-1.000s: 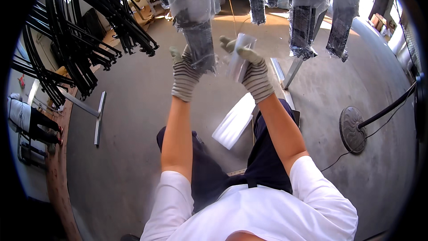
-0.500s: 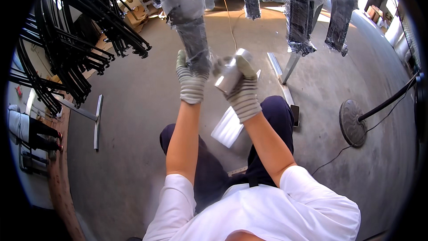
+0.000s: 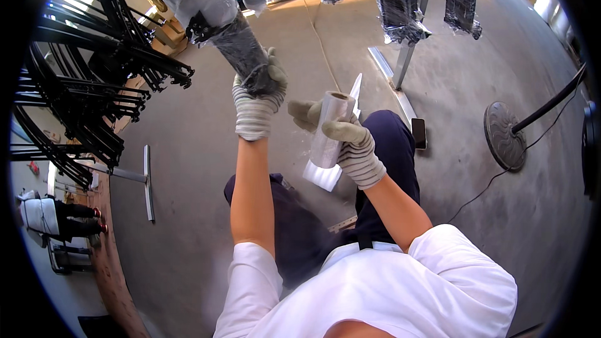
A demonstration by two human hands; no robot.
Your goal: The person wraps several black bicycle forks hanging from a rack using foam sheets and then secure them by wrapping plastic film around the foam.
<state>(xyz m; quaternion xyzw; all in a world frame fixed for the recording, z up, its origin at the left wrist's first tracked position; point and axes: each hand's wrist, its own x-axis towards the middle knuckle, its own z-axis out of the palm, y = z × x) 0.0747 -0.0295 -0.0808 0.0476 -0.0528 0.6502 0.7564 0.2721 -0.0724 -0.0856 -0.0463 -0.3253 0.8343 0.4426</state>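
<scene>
A dark part wrapped in clear film (image 3: 235, 47) hangs down at the upper middle, slanting toward me. My left hand (image 3: 255, 105), in a striped work glove, is closed round its lower end, with the fingers up along its right side. To the right, my right hand (image 3: 358, 147), gloved the same way, grips a roll of clear stretch film (image 3: 332, 134), thumb across its front and fingers behind. The roll stands nearly upright with its core end showing. Whether film runs from the roll to the wrapped part is hard to make out.
Several black metal frames (image 3: 81, 106) hang at the left. More film-wrapped parts (image 3: 397, 9) hang at the upper right above a metal stand (image 3: 400, 87). White foam (image 3: 322, 176), a phone (image 3: 419, 133) and a round stand base (image 3: 506, 136) are lower. Another person (image 3: 47, 216) stands far left.
The wrapped part's lower end has swung left and tilted, my left hand moving with it. My right hand has lowered the film roll and turned it more upright.
</scene>
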